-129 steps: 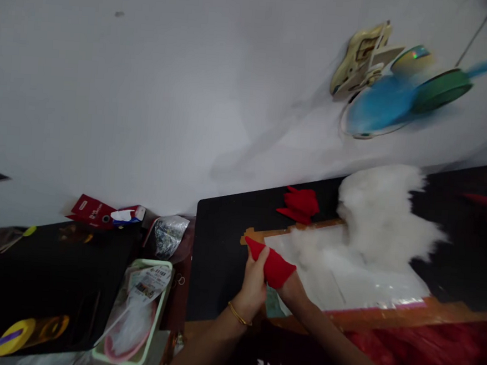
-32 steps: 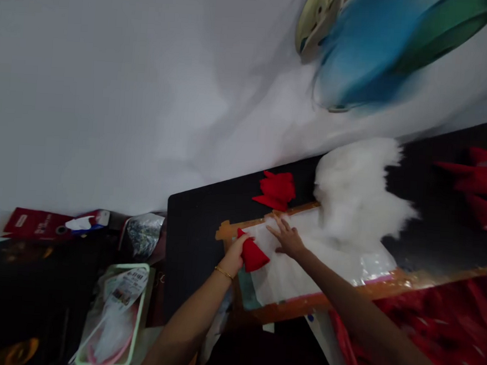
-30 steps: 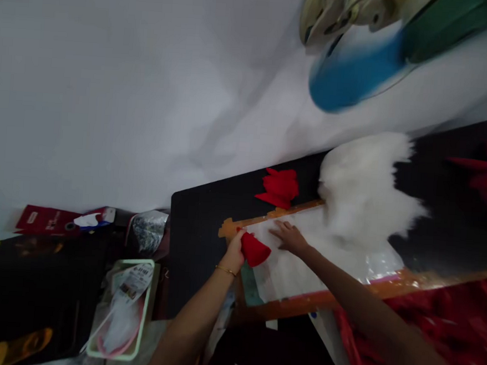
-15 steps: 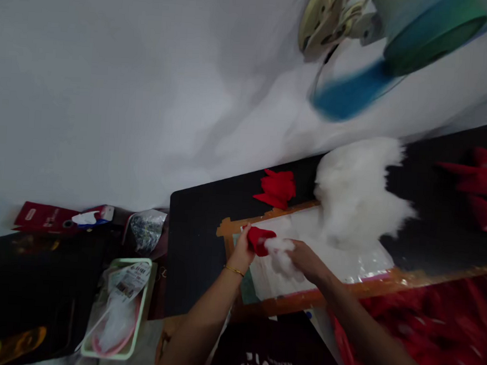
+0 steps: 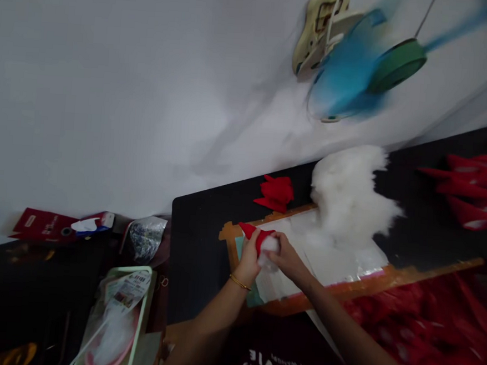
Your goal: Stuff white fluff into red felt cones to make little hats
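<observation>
My left hand (image 5: 249, 256) is closed round a small red fabric cone (image 5: 253, 234), tip pointing left. My right hand (image 5: 285, 257) pinches a tuft of white stuffing (image 5: 269, 245) and presses it against the cone's open end. Both hands hover over a clear plastic sheet (image 5: 338, 264) on a black table (image 5: 197, 246). A big heap of white stuffing (image 5: 347, 192) lies just beyond the hands. Behind them sits a small pile of red cones (image 5: 276, 191).
More red cones (image 5: 468, 190) lie at the far right, and red fabric (image 5: 420, 328) covers the near right. A pale green tray (image 5: 117, 318) with a bag stands at lower left beside red boxes (image 5: 52, 223). A blue fan (image 5: 351, 73) spins on the wall.
My right hand left the plastic sheet, picked up a tuft of stuffing and brought it to the cone's open end. My left hand kept hold of the cone.
</observation>
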`<move>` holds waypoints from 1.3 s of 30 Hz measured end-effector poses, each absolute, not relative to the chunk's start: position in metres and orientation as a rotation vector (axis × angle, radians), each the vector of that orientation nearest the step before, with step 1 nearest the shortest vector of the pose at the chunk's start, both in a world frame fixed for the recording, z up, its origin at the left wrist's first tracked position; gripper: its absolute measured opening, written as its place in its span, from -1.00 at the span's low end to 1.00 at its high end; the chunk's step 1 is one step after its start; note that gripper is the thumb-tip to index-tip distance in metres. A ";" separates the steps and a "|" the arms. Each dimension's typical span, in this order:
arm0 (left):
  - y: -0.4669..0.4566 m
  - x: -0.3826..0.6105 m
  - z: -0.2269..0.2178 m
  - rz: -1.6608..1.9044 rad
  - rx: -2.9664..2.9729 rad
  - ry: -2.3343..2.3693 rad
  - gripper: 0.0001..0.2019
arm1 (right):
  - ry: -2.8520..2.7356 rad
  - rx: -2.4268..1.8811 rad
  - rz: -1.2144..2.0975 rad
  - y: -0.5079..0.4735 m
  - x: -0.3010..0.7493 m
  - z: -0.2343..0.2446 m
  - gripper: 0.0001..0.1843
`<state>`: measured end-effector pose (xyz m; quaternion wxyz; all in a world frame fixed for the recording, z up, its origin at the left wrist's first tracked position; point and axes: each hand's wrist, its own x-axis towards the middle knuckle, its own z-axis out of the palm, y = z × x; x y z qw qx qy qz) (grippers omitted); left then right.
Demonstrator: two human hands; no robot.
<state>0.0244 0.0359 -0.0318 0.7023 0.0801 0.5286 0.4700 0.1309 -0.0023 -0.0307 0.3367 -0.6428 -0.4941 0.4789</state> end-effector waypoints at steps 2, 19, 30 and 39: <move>0.035 0.020 -0.028 1.022 0.150 1.163 -0.61 | -1.268 -1.612 1.270 -0.007 0.134 -0.031 -0.57; -0.003 0.019 0.005 1.088 0.540 1.018 -0.26 | -1.551 -1.556 0.679 -0.007 0.130 -0.021 -0.81; -0.001 0.015 0.003 1.053 0.091 0.993 -0.57 | -1.454 -1.786 0.834 0.011 0.106 -0.019 -0.73; 0.026 0.000 0.008 1.129 0.052 1.131 -0.63 | -1.130 -1.496 1.230 -0.051 0.125 -0.022 -0.12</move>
